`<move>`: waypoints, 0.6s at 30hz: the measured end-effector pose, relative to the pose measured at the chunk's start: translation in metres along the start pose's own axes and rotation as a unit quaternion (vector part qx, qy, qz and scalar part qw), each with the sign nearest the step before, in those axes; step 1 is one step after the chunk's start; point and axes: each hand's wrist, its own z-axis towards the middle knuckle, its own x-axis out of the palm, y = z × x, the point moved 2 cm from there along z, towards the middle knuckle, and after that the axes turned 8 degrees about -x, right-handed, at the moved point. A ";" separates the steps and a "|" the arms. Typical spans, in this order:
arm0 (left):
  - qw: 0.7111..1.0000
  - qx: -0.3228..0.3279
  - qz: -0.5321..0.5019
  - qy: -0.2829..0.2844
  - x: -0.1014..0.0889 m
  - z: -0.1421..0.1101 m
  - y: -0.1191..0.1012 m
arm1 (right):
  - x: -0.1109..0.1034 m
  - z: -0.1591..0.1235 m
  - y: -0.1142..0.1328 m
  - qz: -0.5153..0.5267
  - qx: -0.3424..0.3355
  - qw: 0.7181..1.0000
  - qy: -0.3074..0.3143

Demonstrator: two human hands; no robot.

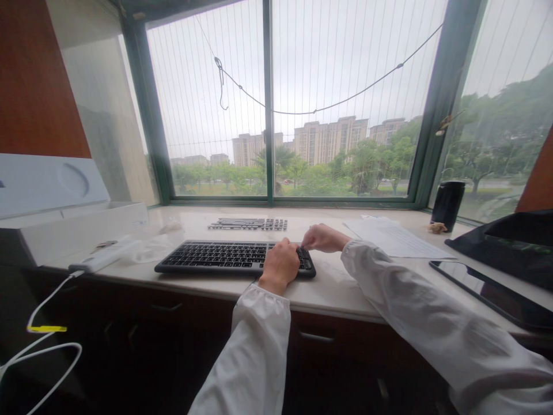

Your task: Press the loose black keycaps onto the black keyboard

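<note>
Pale legends are showing on the black keyboard's [216, 255] keys, too small to read; print on the papers [401, 239] is blurring too. The keyboard is lying on the white counter [337, 294], before rows of grey key-like pieces [248, 223]. My left hand [281, 262] is resting curled over its right part; cannot tell if it is grasping anything. My right hand [323, 237] is bending in from the right, fingertips bunching at the far right corner, any held piece hidden. Left forearm is reaching straight forward.
</note>
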 end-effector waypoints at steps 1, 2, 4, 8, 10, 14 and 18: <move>1.000 0.000 0.000 0.002 -0.001 0.000 0.000 | 0.000 0.000 0.000 -0.002 -0.005 1.000 0.000; 1.000 -0.001 -0.001 0.004 -0.001 -0.001 0.000 | 0.000 0.000 -0.001 -0.003 -0.009 1.000 0.002; 1.000 -0.003 -0.003 0.008 -0.001 -0.001 0.000 | 0.000 -0.001 -0.002 0.003 -0.011 1.000 0.008; 1.000 0.000 -0.005 0.008 0.001 0.000 0.002 | 0.002 0.000 -0.008 0.040 0.004 0.999 0.026; 1.000 0.004 -0.002 0.003 0.002 0.001 0.003 | 0.002 0.000 -0.012 0.051 0.012 0.998 0.024; 1.000 0.008 -0.003 -0.007 0.003 0.000 0.003 | 0.003 0.001 -0.016 0.058 0.014 0.998 0.017; 1.000 0.005 -0.011 -0.008 0.001 0.000 0.002 | 0.003 0.002 -0.015 0.066 0.010 0.998 0.022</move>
